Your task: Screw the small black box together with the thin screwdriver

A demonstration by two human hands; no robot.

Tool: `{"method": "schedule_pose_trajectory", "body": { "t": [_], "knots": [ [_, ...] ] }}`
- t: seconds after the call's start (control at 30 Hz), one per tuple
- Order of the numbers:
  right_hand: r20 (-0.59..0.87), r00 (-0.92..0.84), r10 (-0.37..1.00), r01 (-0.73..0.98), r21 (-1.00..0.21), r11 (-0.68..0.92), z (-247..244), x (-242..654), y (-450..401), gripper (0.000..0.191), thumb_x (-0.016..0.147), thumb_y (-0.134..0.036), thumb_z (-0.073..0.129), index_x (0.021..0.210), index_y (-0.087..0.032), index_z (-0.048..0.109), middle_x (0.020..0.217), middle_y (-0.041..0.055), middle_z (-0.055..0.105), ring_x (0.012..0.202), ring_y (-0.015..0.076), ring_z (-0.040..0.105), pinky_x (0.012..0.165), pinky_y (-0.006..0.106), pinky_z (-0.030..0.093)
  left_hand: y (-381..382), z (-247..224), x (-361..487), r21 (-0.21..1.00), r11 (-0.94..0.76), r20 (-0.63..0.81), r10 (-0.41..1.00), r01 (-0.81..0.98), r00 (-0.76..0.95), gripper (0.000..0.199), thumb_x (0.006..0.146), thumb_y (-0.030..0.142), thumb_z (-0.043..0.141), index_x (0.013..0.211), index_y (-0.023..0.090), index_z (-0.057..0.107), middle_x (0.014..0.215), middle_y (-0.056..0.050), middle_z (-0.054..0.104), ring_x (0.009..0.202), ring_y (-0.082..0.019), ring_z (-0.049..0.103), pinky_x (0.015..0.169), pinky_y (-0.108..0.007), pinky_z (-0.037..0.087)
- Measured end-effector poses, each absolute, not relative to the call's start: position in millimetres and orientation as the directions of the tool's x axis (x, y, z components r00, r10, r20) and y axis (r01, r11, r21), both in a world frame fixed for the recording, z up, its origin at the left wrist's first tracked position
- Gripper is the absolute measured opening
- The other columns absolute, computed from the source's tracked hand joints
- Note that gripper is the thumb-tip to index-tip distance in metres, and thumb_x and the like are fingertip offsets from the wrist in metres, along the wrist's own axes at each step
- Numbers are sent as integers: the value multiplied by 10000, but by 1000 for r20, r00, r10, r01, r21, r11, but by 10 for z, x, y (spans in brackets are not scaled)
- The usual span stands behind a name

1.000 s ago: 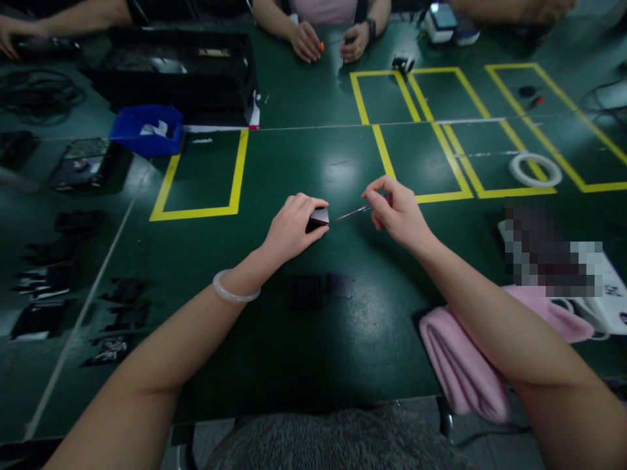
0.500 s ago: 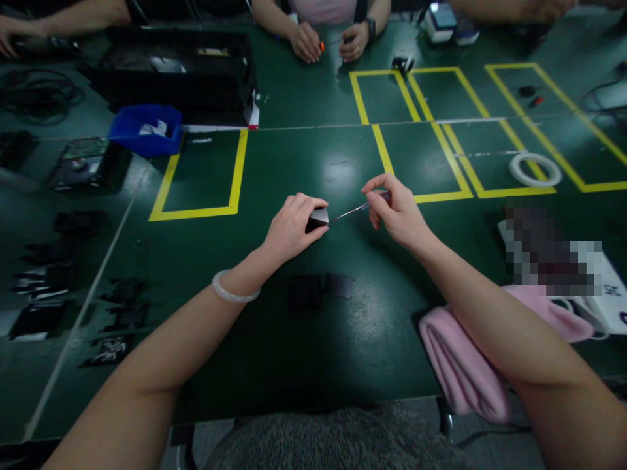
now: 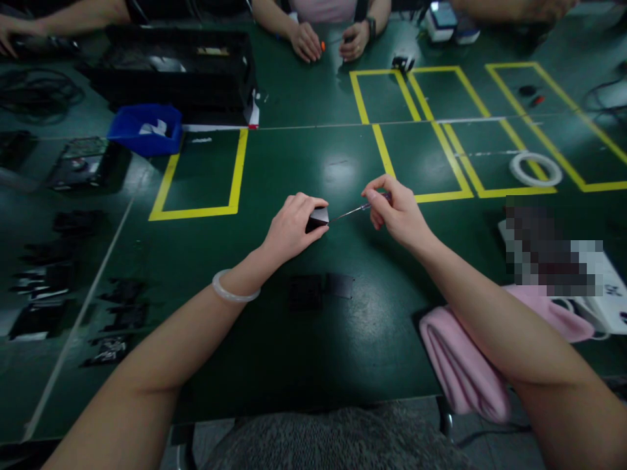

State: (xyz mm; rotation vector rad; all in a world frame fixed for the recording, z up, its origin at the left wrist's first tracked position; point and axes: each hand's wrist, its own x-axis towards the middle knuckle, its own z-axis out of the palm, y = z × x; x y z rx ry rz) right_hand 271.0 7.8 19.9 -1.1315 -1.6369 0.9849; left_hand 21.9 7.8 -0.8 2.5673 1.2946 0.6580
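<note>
A small black box-like part [image 3: 319, 217] rests on the green table, gripped between the thumb and fingers of my left hand [image 3: 292, 225]. My right hand [image 3: 392, 205] is closed around the handle of a screwdriver [image 3: 360, 208], whose thin metal shaft points left, with its tip at the right side of the black part. Whether the tip touches the part is too small to tell. Nearer to me, two flat dark pieces lie side by side: a squarish black one [image 3: 305, 292] and a thinner plate [image 3: 339, 286].
On the left are a blue bin [image 3: 145, 129], a large black crate [image 3: 171, 81] and several black parts [image 3: 112, 351]. Rightward lie a tape roll [image 3: 535, 170], a pink cloth [image 3: 463, 359] and a white object [image 3: 610, 287]. Another person's hands [image 3: 306, 42] are across the table.
</note>
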Motion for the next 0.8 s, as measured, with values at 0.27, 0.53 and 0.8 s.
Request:
{"method": "schedule_pose_trajectory", "body": {
  "t": [0.27, 0.53, 0.8],
  "knots": [
    [250, -184, 951, 205, -936, 285, 199, 2705, 74, 225, 975, -459, 643, 974, -254, 549, 480, -92, 481, 396, 126, 474, 447, 280, 364, 79, -18, 219, 360, -602, 312, 798, 713, 516, 367, 943, 249, 705, 1284, 179, 588, 1228, -112, 650, 1162, -296, 594, 1017, -433, 499],
    [252, -176, 952, 213, -934, 287, 180, 2711, 78, 281, 970, -529, 645, 955, -268, 540, 457, -98, 444, 378, 132, 461, 429, 294, 340, 77, -6, 219, 366, -597, 301, 802, 713, 517, 359, 952, 263, 691, 1286, 187, 586, 1231, -113, 652, 1165, -297, 593, 1012, -444, 502],
    [228, -174, 958, 302, -914, 272, 187, 2721, 78, 333, 992, -553, 614, 865, -252, 550, 438, -92, 431, 362, 119, 459, 425, 286, 300, 77, -5, 217, 375, -592, 294, 806, 713, 515, 354, 951, 268, 681, 1284, 193, 585, 1229, -112, 646, 1164, -299, 587, 1008, -448, 498]
  ]
}}
